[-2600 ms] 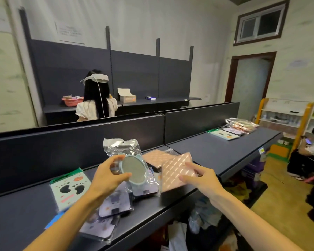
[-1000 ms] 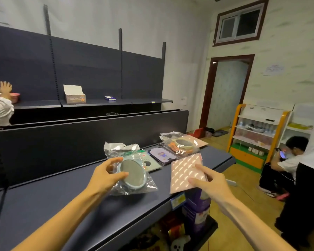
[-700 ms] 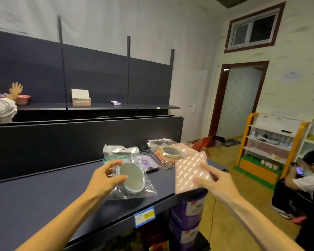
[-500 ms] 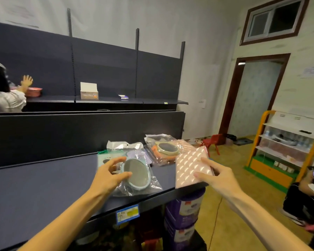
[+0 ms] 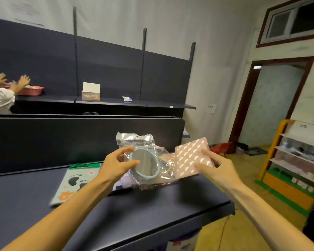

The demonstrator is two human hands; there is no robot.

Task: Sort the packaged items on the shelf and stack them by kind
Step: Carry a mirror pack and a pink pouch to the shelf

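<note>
Above the dark shelf (image 5: 152,211), my left hand (image 5: 114,165) pinches a bagged round mirror (image 5: 145,164) with a pale blue rim, thumb on the glass side and fingers behind the clear wrapper. My right hand (image 5: 217,168) grips a flat pink quilted-pattern pack (image 5: 192,158) by its right edge, just beside the mirror. Lying flat on the shelf to the left, a green footprint-print card pack (image 5: 74,182) sits partly under my left forearm.

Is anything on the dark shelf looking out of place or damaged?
Nothing looks damaged or spilled. Only the green paw-print card pack lies askew on the dark shelf, turned at an angle to its front edge.
</note>
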